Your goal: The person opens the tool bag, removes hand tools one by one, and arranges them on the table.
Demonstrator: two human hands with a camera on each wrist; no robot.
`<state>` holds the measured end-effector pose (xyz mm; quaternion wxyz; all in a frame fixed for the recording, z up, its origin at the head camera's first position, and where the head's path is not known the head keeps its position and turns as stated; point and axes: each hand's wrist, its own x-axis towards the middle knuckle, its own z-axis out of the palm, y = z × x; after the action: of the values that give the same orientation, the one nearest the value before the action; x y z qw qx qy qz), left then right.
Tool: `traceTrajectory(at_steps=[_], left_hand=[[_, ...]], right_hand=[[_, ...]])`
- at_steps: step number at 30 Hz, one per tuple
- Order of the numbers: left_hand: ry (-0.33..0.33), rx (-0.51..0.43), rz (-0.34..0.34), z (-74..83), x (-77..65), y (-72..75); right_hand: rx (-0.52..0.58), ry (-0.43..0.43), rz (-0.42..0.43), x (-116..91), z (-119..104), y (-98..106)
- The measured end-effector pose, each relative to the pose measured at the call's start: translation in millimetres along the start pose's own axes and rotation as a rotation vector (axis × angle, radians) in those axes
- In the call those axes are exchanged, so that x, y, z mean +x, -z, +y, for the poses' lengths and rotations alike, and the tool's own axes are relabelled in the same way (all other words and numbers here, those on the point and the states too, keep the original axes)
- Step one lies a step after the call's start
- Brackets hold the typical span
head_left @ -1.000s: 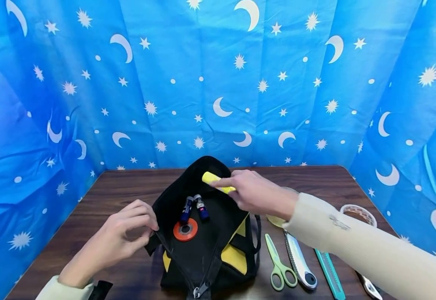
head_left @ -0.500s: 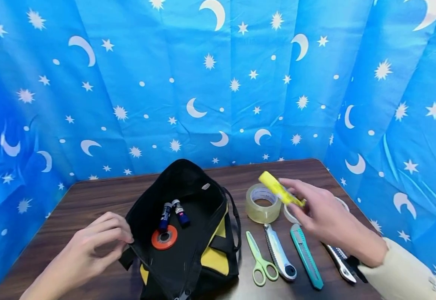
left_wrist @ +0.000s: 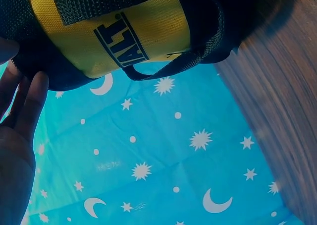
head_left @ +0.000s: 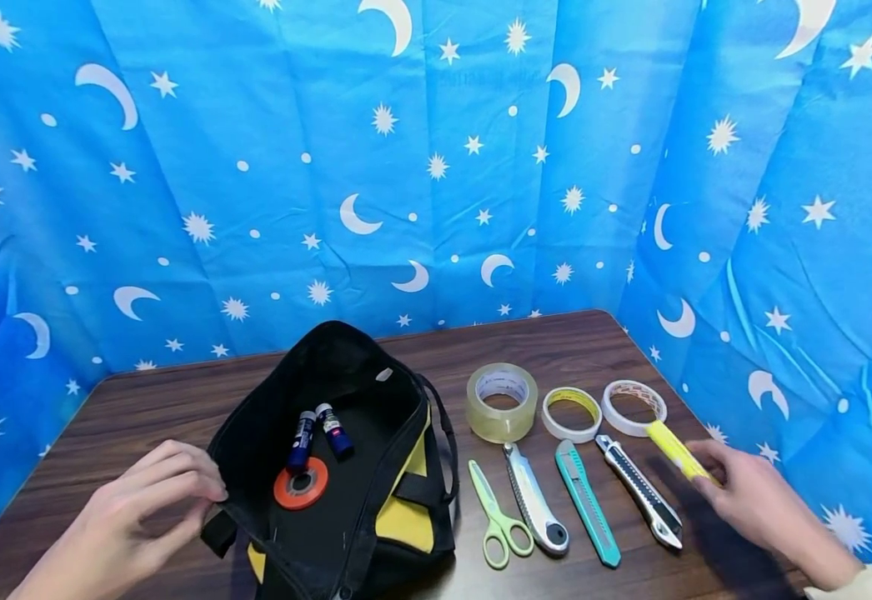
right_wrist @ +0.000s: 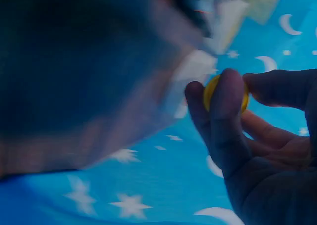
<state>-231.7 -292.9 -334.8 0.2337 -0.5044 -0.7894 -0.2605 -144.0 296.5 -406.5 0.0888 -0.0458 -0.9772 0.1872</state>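
Note:
My left hand [head_left: 136, 517] pinches the left edge of the opening of a black and yellow tool bag [head_left: 406, 525]. The bag gapes open; its side lettering shows in the left wrist view. Inside lie two small dark blue sticks [head_left: 301, 442] with pale ends and an orange ring-shaped roll [head_left: 301, 483]. At the table's right side, my right hand [head_left: 759, 500] holds a short yellow cylindrical stick [head_left: 672, 450] with a pale label, between thumb and fingers. Its round end shows in the right wrist view. Its exact kind is unclear.
Right of the bag lie green scissors [head_left: 494, 525], a white-handled cutter [head_left: 535, 504], a teal cutter [head_left: 588, 504] and a black-and-silver cutter [head_left: 642, 493]. Behind them are clear packing tape [head_left: 502, 421] and two narrower tape rolls [head_left: 573, 429]. A blue curtain [head_left: 436, 167] surrounds the table.
My right hand has carried the yellow stick from above the bag's opening to the table's right side. The left hand keeps pinching the bag's edge. The head view has turned right.

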Motion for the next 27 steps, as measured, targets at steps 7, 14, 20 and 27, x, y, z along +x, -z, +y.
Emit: traceTrajectory(at_steps=[7,14,20,27], left_hand=[[-0.019,-0.02,0.004,0.0,-1.0,0.4],[-0.024,-0.024,-0.002,-0.3,-3.2,0.4],[-0.019,-0.043,-0.007,0.2,-4.5,1.9],[-0.022,-0.026,-0.005,2.9,-0.6,2.1]], right_hand=[[-0.044,-0.182,-0.072,-6,24,-21],[-0.049,-0.213,-0.03,-1,27,-29],[-0.065,-0.219,-0.064,3,29,-29],[-0.085,-0.207,-0.105,10,34,-23]])
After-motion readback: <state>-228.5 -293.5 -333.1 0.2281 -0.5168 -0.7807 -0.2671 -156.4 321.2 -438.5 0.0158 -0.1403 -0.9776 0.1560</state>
